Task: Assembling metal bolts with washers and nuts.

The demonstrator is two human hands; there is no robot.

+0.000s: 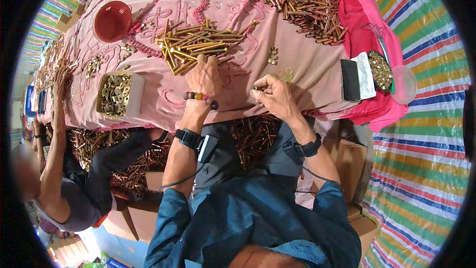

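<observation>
My left hand (203,77), wearing a beaded bracelet and a wrist strap, lies at the near edge of a loose pile of long gold-coloured bolts (193,44). Its fingers are curled down against the pile, and whatever they hold is hidden. To the right, my right hand (274,97) hovers over the pink cloth (307,79) with thumb and fingers pinched. A small dark bit shows at those fingertips, too small to name. Just beyond this hand lie a few pale green rings (286,74) and several small brass nuts (272,54).
A big heap of coppery bolts (302,7) covers the far right. On the left stand a red bowl (113,21) and a box of washers (115,94). A black phone (350,80) lies near a container of small metal parts (381,71). Another person (59,168) works at far left.
</observation>
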